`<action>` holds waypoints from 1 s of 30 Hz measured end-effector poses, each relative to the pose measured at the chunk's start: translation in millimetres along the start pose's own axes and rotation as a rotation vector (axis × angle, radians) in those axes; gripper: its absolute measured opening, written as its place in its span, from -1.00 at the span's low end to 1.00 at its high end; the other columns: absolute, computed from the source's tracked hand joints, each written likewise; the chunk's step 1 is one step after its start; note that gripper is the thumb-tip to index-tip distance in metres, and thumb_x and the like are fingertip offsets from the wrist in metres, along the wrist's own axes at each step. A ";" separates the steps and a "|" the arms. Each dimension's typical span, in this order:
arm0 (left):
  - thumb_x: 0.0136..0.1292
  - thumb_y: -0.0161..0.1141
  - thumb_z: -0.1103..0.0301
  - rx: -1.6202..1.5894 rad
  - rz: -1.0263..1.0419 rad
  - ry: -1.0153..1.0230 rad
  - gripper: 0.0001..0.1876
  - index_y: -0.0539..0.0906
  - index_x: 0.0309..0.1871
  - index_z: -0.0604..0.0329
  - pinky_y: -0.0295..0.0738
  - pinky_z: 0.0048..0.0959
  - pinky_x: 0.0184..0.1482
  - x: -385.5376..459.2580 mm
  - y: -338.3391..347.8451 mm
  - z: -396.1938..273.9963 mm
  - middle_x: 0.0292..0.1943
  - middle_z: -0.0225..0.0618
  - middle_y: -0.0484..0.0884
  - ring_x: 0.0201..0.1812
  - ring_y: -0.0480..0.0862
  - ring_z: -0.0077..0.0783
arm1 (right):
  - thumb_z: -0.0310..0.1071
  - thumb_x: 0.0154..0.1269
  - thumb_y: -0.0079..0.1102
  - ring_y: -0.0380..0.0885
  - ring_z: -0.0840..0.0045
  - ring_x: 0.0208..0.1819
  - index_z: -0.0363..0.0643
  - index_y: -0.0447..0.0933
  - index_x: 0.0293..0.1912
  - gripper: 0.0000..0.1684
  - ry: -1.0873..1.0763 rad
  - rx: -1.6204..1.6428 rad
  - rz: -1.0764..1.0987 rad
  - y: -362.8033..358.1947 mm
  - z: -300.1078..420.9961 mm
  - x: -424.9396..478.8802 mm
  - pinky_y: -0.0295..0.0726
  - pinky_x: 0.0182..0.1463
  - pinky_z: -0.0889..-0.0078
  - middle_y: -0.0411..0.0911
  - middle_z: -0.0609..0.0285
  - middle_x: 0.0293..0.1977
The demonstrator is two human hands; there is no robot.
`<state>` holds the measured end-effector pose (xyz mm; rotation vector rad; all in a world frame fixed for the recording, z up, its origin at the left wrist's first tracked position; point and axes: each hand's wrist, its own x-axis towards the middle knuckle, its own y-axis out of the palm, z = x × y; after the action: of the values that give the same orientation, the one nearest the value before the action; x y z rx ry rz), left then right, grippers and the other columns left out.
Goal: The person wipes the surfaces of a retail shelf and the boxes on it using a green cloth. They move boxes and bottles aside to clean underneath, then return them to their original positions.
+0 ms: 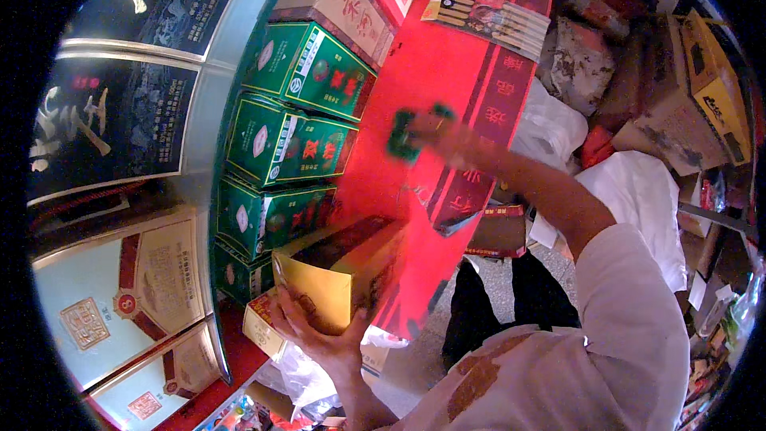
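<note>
My left hand (326, 338) grips the near end of a gold and brown carton (341, 293), thumb on one side and fingers on the other. The carton lies on the red printed surface (413, 66) and looks tilted or slightly blurred. My right hand (443, 129) reaches across that surface with a dark green cloth (407, 137) bunched under its fingers. Motion blurs both hand and cloth. Beyond the left hand stands a row of green printed boxes (311, 143), pressed side by side.
Large black cartons (119, 114) and pale blue cartons (119, 305) line the left. A flat pack with gold strips (488, 15) lies at the far end. White sacks (634, 203) and an opened cardboard box (664, 102) crowd the right. A clear plastic bag (305, 371) is below the left hand.
</note>
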<state>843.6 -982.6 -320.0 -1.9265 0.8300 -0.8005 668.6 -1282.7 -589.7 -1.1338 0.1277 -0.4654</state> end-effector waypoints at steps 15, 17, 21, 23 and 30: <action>-0.35 0.52 0.33 0.006 0.008 -0.035 0.14 0.25 0.49 0.10 0.19 -0.02 0.41 -1.8 1.8 -6.3 0.37 0.04 0.15 0.40 0.21 0.09 | -0.39 0.22 0.12 0.12 0.08 0.50 -0.08 0.42 0.29 -0.40 -0.185 0.254 -0.096 41.9 63.6 -93.3 0.11 0.53 -0.03 0.26 -0.06 0.40; -0.36 0.53 0.33 0.028 0.009 -0.044 0.14 0.26 0.48 0.11 0.18 -0.03 0.41 -4.4 -1.5 -3.7 0.38 0.04 0.15 0.39 0.21 0.09 | -0.45 0.18 0.13 0.14 0.06 0.49 -0.07 0.41 0.30 -0.36 0.017 0.094 -0.086 4.6 18.9 -87.7 0.14 0.52 0.01 0.26 -0.05 0.40; -0.35 0.54 0.33 -0.037 -0.017 -0.004 0.13 0.28 0.47 0.12 0.20 -0.05 0.40 -1.6 6.8 4.4 0.37 0.03 0.17 0.38 0.22 0.08 | -0.43 0.25 -0.05 0.09 0.11 0.51 -0.06 0.40 0.31 -0.40 0.514 -0.182 -0.160 -52.9 -83.2 -56.2 0.14 0.52 0.08 0.22 -0.06 0.42; -0.35 0.55 0.35 -0.176 -0.034 0.029 0.12 0.28 0.47 0.13 0.20 -0.06 0.40 0.9 16.2 16.8 0.37 0.02 0.17 0.38 0.23 0.07 | -0.45 0.29 -0.15 0.20 0.12 0.45 -0.16 0.47 0.24 -0.47 0.584 -0.482 -0.309 -17.0 -83.8 -35.1 0.24 0.47 0.09 0.31 -0.06 0.36; -0.35 0.49 0.46 -0.200 0.031 0.053 0.15 0.23 0.52 0.12 0.11 -0.07 0.48 19.1 1.9 -9.5 0.41 -0.08 0.20 0.44 0.24 -0.06 | -0.18 0.27 0.02 0.14 0.16 0.50 -0.17 0.45 0.22 -0.45 -0.037 -0.108 -0.087 57.0 86.7 -70.1 -0.01 0.59 -0.04 0.28 -0.04 0.39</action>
<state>846.6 -1002.9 -313.8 -2.0691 1.0024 -0.7766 650.9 -1160.9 -612.9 -1.2567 0.0715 -0.5195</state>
